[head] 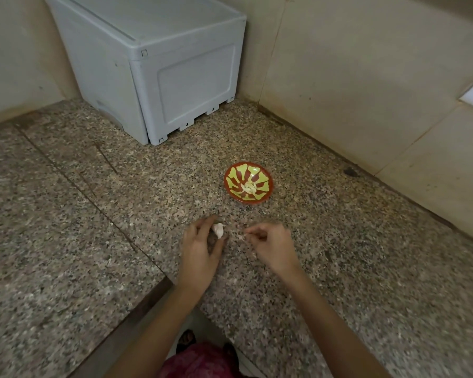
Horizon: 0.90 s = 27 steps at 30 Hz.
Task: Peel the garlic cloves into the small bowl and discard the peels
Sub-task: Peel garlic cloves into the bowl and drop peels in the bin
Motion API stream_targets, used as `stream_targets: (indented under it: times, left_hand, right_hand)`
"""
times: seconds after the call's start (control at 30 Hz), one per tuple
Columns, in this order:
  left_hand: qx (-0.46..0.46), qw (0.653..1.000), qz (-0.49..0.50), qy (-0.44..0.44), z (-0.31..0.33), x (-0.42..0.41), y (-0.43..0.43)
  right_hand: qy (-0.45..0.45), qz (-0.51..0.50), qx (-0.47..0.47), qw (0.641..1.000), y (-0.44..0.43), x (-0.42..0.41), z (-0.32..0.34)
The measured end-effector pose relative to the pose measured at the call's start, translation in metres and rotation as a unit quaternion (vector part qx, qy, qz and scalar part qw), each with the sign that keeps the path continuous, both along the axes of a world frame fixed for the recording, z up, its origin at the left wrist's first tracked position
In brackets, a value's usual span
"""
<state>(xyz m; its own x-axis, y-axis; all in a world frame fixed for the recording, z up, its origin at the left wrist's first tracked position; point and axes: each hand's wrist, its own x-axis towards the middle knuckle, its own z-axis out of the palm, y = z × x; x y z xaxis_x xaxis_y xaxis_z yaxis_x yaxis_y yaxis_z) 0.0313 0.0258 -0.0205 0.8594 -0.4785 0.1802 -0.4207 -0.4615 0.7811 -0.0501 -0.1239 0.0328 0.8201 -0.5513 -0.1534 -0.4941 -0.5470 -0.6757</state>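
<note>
A small red bowl (248, 184) with a yellow-green pattern stands on the speckled granite counter (93, 214), with a few pale peeled cloves (249, 188) at its bottom. Just in front of the bowl, my left hand (201, 252) grips a whitish piece of garlic (219, 230) between thumb and fingers. My right hand (271, 248) is a short way to the right with its fingertips pinched together on a small pale scrap of peel (242, 236), blurred. Both hands hover low over the counter.
A grey plastic box (153, 64) stands in the back corner against the beige tiled walls (366, 77). The counter's inner edge (148, 301) cuts in at the bottom, where the floor and my feet show. A dark spot (350, 171) lies near the right wall.
</note>
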Motion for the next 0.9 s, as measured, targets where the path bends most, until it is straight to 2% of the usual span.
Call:
stream_targets:
  times: [0.13, 0.23, 0.33, 0.5, 0.63, 0.7, 0.77, 0.83, 0.9]
  left_hand:
    - [-0.050, 0.999, -0.006, 0.000, 0.010, -0.033, 0.001]
    - [-0.058, 0.998, -0.021, 0.033, 0.003, -0.040, -0.002]
    - [-0.054, 0.998, -0.016, 0.028, -0.001, -0.041, -0.003]
    - [-0.018, 1.000, -0.015, -0.003, -0.004, -0.043, -0.006]
    - [-0.016, 1.000, -0.016, 0.004, -0.004, -0.043, -0.005]
    - [-0.018, 1.000, -0.019, -0.001, -0.004, -0.042, -0.006]
    - [-0.024, 0.999, -0.030, -0.002, -0.001, -0.041, -0.007]
    - [-0.051, 0.998, -0.047, 0.008, 0.007, -0.040, -0.009]
    - [-0.081, 0.994, -0.067, 0.017, 0.015, -0.038, -0.013]
  right_hand:
    - [0.022, 0.072, -0.114, 0.991, 0.004, -0.019, -0.002]
    - [0.090, 0.123, -0.196, 0.969, 0.008, -0.021, -0.001]
    - [0.137, 0.158, -0.231, 0.950, 0.012, -0.018, 0.003]
    - [0.154, 0.199, -0.293, 0.923, 0.014, -0.013, 0.004]
    - [0.115, 0.196, -0.286, 0.931, 0.013, -0.014, -0.002]
    - [0.078, 0.150, -0.211, 0.963, 0.006, -0.014, -0.003]
    - [0.032, 0.037, -0.035, 0.998, -0.003, -0.017, 0.000]
    - [-0.024, -0.056, 0.178, 0.982, -0.006, -0.023, 0.005]
    - [-0.069, -0.099, 0.298, 0.947, -0.005, -0.030, 0.008]
